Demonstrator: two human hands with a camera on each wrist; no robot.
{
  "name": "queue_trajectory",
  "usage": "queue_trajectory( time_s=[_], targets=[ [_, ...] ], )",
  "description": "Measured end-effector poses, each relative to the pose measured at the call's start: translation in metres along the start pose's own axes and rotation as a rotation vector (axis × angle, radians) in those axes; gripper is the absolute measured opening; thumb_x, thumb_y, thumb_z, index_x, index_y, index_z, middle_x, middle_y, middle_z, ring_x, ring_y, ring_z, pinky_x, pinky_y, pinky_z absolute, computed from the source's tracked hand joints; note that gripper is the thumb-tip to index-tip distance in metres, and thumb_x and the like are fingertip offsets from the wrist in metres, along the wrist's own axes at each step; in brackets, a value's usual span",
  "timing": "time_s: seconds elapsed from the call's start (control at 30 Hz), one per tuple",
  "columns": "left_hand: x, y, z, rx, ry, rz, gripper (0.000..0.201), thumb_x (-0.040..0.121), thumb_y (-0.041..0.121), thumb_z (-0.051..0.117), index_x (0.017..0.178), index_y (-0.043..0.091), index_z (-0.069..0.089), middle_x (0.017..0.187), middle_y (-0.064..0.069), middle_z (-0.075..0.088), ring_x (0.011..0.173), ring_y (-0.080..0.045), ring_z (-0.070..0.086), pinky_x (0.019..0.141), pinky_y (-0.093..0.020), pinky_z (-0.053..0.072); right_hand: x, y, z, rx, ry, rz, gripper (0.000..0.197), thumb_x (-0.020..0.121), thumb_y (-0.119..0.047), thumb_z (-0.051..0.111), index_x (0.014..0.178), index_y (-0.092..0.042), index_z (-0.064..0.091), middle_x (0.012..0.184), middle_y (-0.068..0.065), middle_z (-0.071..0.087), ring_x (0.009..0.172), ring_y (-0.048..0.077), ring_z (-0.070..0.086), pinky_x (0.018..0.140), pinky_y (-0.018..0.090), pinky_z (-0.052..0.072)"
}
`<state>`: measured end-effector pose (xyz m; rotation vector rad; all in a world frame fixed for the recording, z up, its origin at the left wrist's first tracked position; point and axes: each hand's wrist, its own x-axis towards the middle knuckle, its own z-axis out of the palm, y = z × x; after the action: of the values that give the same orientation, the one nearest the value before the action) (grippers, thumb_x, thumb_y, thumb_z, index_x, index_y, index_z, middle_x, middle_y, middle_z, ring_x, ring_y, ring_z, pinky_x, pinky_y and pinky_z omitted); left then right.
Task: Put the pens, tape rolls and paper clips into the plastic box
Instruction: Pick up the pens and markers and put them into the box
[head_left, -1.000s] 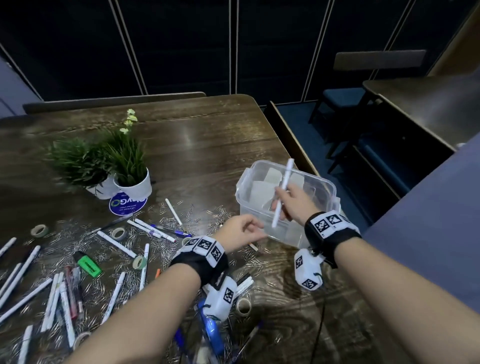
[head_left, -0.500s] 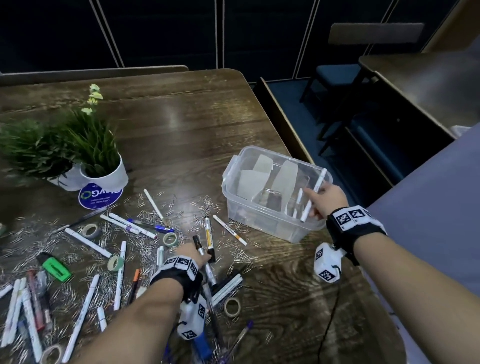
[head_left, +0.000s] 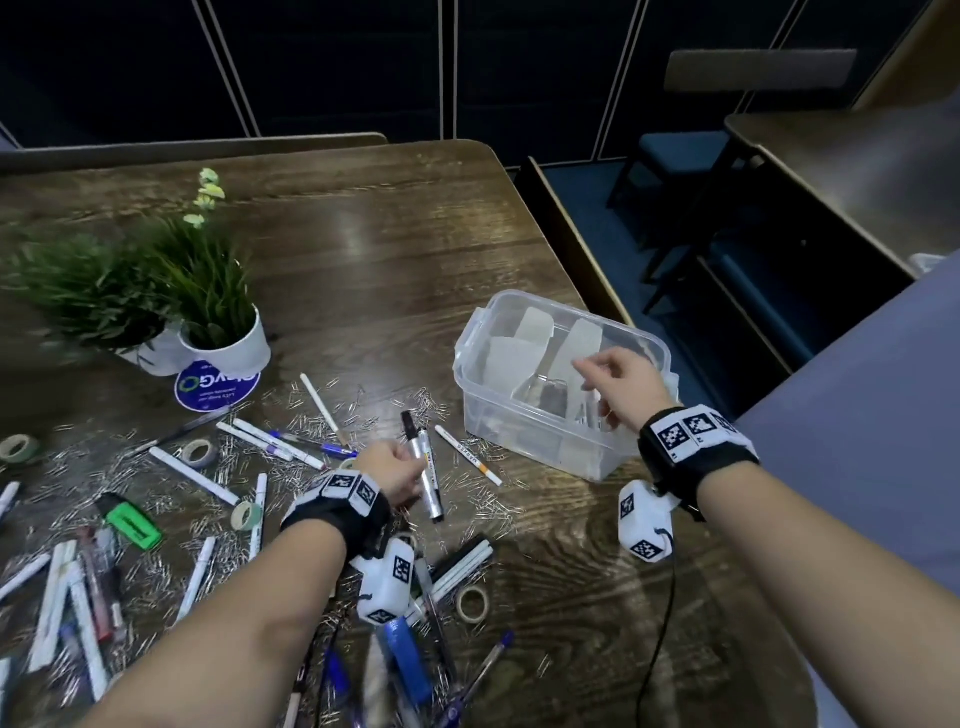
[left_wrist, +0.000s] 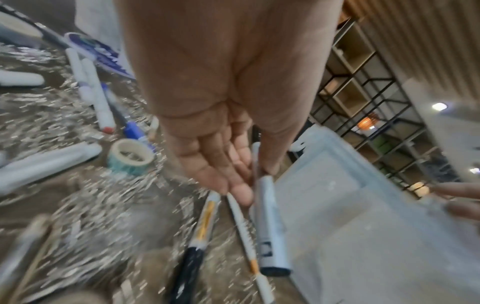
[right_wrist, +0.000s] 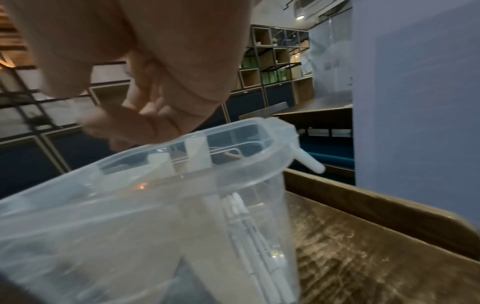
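The clear plastic box (head_left: 524, 447) stands at the table's right side, with white pens (right_wrist: 249, 236) leaning inside it. My right hand (head_left: 597, 374) hovers over the box's near corner, fingers loose and empty; from the right wrist it (right_wrist: 135, 123) shows just above the rim (right_wrist: 182, 164). Left of the box, my left hand (head_left: 410, 470) pinches a silver marker (head_left: 423, 467) with a black cap, thumb and fingers round its barrel (left_wrist: 267, 216). Many pens, tape rolls (head_left: 200, 451) and paper clips (head_left: 311, 421) lie scattered over the table.
Two potted plants (head_left: 228, 348) and a round blue sticker (head_left: 217, 387) sit at the back left. A green highlighter (head_left: 132, 522) lies at the left. A white pen with an orange tip (head_left: 467, 454) lies between my left hand and the box. The table edge runs just right of the box.
My right hand has let go of the white pen, which now lies in the box. My left hand has moved down among the pens and taken hold of the silver marker.
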<state>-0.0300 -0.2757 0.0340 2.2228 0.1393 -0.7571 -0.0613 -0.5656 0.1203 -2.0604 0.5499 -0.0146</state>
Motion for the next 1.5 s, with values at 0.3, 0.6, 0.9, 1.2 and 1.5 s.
queue_trajectory(
  time_s=[0.3,0.6,0.9,1.2,1.5],
  targets=[
    [-0.040,0.076,-0.015,-0.450,-0.252,0.329,0.021,0.090,0.015,0.064,0.104,-0.001,0.059,0.077,-0.006,0.070,0.060,-0.008,0.065,0.058,-0.017,0.052,-0.039,-0.033,0.050,-0.089,-0.602,-0.077,0.043,0.076,-0.041,0.078,0.110,-0.028,0.057,0.074,-0.001,0.069,0.051,0.012,0.060,0.043,0.023,0.045],
    [-0.001,0.025,-0.001,0.035,0.163,0.127,0.020,0.091,0.030,0.062,0.077,0.014,0.060,0.082,-0.006,0.066,0.073,-0.018,0.059,0.068,-0.029,0.047,-0.009,-0.011,-0.010,0.159,-0.143,0.106,0.033,0.089,-0.010,0.069,0.114,-0.003,0.048,0.074,0.016,0.059,0.043,0.016,0.057,0.037,0.024,0.046],
    [0.032,-0.004,0.031,0.344,0.019,-0.117,0.041,0.083,0.049,0.067,0.082,0.008,0.065,0.074,-0.005,0.063,0.073,-0.022,0.065,0.057,-0.028,0.051,0.014,0.034,-0.024,-0.016,0.000,0.331,0.030,0.086,-0.022,0.074,0.082,-0.005,0.050,0.066,0.021,0.067,0.039,0.023,0.057,0.036,0.024,0.043],
    [0.039,0.001,0.037,0.336,-0.054,-0.163,0.023,0.081,0.029,0.072,0.067,0.014,0.061,0.069,-0.004,0.065,0.072,-0.022,0.066,0.056,-0.024,0.047,0.010,0.033,-0.025,0.030,0.010,0.271,0.037,0.099,-0.040,0.050,0.100,-0.003,0.054,0.078,0.016,0.070,0.038,0.020,0.056,0.036,0.022,0.041],
    [0.001,0.034,-0.001,0.118,0.166,0.115,0.027,0.077,0.023,0.071,0.063,0.015,0.050,0.063,-0.002,0.054,0.060,-0.017,0.050,0.055,-0.025,0.040,-0.011,-0.009,0.003,0.010,-0.200,0.013,0.026,0.093,-0.041,0.060,0.100,-0.016,0.058,0.087,0.007,0.071,0.043,0.015,0.053,0.037,0.021,0.036]
  ],
)
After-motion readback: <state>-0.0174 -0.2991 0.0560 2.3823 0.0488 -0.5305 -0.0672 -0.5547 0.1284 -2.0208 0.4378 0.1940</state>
